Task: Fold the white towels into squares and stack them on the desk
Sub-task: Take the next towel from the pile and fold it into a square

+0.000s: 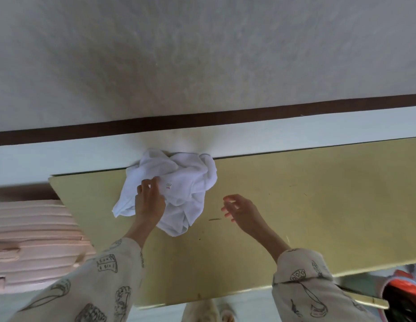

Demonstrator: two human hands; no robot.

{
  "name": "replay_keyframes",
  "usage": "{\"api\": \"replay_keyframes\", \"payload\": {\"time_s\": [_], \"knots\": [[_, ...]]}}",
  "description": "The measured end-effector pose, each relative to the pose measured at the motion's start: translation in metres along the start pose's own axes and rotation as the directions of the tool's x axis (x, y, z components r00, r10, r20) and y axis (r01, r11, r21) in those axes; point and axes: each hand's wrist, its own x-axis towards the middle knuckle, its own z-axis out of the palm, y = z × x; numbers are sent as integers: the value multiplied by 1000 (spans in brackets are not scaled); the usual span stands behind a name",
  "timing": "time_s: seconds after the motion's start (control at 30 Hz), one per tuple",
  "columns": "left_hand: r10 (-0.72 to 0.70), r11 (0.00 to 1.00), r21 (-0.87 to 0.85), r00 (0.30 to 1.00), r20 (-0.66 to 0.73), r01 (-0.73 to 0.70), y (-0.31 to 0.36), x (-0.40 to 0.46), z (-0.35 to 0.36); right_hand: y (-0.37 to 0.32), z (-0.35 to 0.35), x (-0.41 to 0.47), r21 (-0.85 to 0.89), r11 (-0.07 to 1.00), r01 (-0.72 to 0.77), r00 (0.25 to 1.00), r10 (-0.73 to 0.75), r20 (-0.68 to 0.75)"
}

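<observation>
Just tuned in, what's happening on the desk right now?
A person is starting on a crumpled pile of white towels at the far edge of the yellow desk. Their left hand pinches a fold of the cloth, while the right hand hovers open just beside the pile, touching nothing. No towel is folded or stacked in view; the pile is all bunched up.
</observation>
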Motion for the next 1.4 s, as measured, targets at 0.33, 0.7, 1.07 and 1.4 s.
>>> {"api": "replay_keyframes", "payload": {"time_s": [0.33, 0.7, 1.07, 1.4], "knots": [[128, 991, -17, 974, -189, -133, 22, 14, -15, -11, -7, 26, 1, 1000, -8, 1000, 8, 20], [371, 887, -339, 921, 118, -314, 146, -12, -99, -56, -44, -10, -284, 895, 344, 933, -360, -5], [584, 800, -262, 799, 141, -539, 321, -83, -62, 24, -184, -62, -113, 948, 298, 900, -318, -297], [558, 822, -266, 805, 201, -503, 437, -132, -3, 101, -341, -88, -476, 851, 221, 850, -407, -334]]}}
